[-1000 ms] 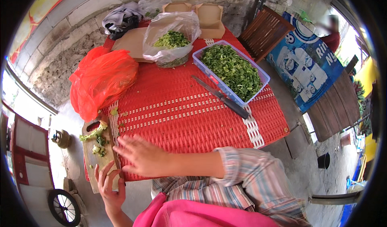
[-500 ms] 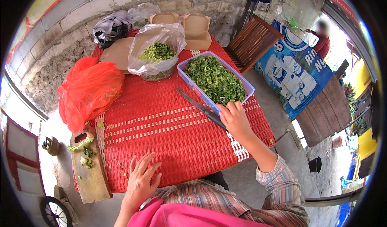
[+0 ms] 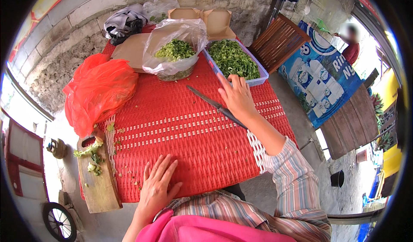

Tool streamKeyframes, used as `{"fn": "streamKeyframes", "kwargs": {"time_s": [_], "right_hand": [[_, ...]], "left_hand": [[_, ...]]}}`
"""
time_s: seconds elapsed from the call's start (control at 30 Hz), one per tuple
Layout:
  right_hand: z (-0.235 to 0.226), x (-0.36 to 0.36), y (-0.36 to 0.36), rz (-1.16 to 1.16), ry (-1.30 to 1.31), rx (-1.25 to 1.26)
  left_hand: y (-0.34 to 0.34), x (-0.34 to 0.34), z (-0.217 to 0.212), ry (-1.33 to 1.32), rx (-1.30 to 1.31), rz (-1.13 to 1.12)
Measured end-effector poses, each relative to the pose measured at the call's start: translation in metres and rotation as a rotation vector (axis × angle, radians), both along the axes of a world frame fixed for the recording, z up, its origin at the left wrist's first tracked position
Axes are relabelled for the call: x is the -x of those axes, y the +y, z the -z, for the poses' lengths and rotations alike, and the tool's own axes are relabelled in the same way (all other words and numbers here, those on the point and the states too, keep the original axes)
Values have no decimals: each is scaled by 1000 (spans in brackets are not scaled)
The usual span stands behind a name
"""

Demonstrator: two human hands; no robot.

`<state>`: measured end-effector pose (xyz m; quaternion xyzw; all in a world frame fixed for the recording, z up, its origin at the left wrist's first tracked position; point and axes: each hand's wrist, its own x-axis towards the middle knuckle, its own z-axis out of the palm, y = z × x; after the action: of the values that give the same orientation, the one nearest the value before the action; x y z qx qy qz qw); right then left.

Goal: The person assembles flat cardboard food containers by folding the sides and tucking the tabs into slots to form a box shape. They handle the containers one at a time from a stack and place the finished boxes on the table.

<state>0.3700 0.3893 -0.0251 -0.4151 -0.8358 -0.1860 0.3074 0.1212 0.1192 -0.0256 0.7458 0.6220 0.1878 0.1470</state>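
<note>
Plastic tub (image 3: 258,81), clear with a bluish tint, is sitting toward the far right side of our red woven table (image 3: 180,108), and chopped greens (image 3: 232,58) are filling it. Our right hand (image 3: 238,99) is reaching to the tub's near left corner, its index finger standing apart from the others; we cannot tell whether the fingertips are pressing on the wall. Our left hand (image 3: 159,184) is resting palm down near the table's front edge, fingers spread. Just left of our right hand, a knife (image 3: 202,97) is lying slantwise, its black handle running beside our wrist. Farther back, an open clear bag (image 3: 171,65) is holding more cut greens (image 3: 175,49). On our left, a red plastic bag (image 3: 99,89) is lying crumpled beyond a wooden cutting board (image 3: 101,194), which is carrying vegetable trimmings (image 3: 94,167).
</note>
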Motion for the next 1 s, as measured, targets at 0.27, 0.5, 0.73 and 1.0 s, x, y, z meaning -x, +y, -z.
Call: {"fn": "streamKeyframes", "kwargs": {"time_s": [0.27, 0.5, 0.73, 1.0], "right_hand": [[36, -38, -66, 60, -103, 311], [-29, -38, -98, 105, 56, 425], [-44, -33, 0, 258, -10, 185], [-28, -6, 49, 314, -190, 31]], "left_hand": [[4, 3, -2, 203, 99, -11], [-8, 60, 19, 364, 26, -528], [4, 31, 2, 263, -158, -468], [10, -4, 0, 134, 6, -196]]}}
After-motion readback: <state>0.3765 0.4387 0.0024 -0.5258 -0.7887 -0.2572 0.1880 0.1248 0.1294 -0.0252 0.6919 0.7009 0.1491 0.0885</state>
